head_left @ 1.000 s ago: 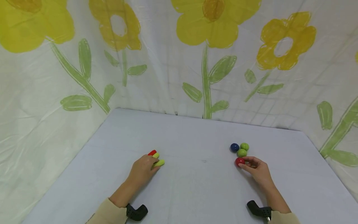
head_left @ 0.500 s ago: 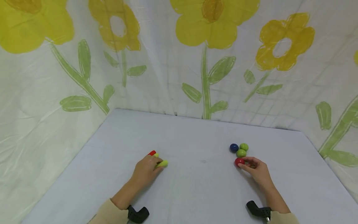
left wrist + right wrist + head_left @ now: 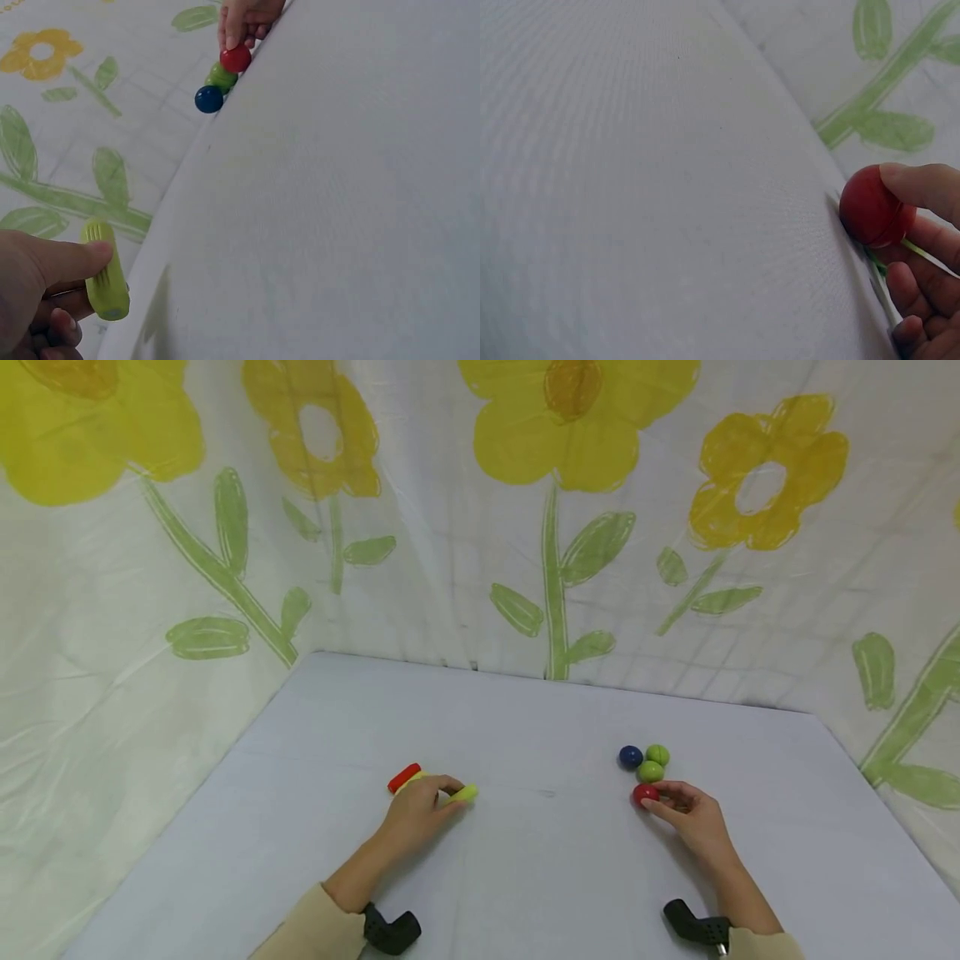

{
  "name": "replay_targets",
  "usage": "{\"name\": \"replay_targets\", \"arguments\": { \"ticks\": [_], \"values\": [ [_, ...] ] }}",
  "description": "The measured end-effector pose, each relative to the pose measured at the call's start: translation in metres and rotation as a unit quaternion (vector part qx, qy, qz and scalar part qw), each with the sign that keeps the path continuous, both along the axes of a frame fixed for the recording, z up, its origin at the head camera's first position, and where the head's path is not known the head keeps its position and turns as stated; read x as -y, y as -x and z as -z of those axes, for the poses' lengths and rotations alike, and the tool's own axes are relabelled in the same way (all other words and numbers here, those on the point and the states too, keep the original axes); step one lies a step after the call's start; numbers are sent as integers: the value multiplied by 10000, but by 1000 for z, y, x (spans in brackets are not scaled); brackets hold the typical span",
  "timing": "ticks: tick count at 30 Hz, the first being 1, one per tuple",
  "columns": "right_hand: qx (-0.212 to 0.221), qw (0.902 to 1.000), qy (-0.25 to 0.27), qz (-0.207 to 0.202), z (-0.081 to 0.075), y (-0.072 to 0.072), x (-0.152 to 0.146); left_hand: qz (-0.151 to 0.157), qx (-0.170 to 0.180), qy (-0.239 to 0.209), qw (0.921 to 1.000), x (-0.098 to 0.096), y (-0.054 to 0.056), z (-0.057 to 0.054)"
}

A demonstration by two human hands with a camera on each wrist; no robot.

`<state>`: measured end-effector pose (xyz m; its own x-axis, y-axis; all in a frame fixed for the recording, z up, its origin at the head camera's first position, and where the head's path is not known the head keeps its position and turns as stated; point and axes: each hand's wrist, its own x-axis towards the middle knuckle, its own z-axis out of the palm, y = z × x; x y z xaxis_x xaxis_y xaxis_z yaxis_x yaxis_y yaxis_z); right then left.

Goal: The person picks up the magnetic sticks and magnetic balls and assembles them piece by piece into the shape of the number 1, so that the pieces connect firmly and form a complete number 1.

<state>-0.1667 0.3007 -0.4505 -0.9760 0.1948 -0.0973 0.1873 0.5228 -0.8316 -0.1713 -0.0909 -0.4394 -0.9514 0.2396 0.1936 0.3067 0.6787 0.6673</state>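
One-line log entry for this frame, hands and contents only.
left hand: pinches ribbed yellow-green cylinder | right hand: pinches glossy red ball | surface: white table

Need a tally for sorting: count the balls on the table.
4: red ball pinched by the right hand; two green balls just beyond it; blue ball beside them. None seem hidden.

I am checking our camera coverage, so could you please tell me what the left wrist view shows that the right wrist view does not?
Only the left wrist view shows the left hand pinching a yellow-green cylinder, and, far across the table, the blue ball and a green ball lying close together. Only the right wrist view shows, close up, the right thumb lying on the red ball, with curled fingers below it. Both show the right hand holding the red ball, the white table and the flowered backdrop.
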Motion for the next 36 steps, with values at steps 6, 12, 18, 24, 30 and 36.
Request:
{"name": "replay_targets", "arguments": {
  "ticks": [6,12,18,24,30,36],
  "values": [
    [-9,10000,-9,-26,0,-1,-1,207,801,-986,9917,-12,5,-2],
    [12,10000,54,-64,1,-1,0,339,1482,-1310,9797,-25,11,4],
    [27,10000,-3,-86,0,0,-1,486,1820,-1588,9692,-36,12,6],
    [37,9999,-89,-80,0,0,-2,607,1871,-1765,9644,-46,13,3],
    [57,10000,2,-46,1,0,-2,589,1970,-1746,9629,-54,14,4],
    [53,10000,43,-18,2,1,-2,552,2047,-1980,9570,-64,18,4]
  ]
}}
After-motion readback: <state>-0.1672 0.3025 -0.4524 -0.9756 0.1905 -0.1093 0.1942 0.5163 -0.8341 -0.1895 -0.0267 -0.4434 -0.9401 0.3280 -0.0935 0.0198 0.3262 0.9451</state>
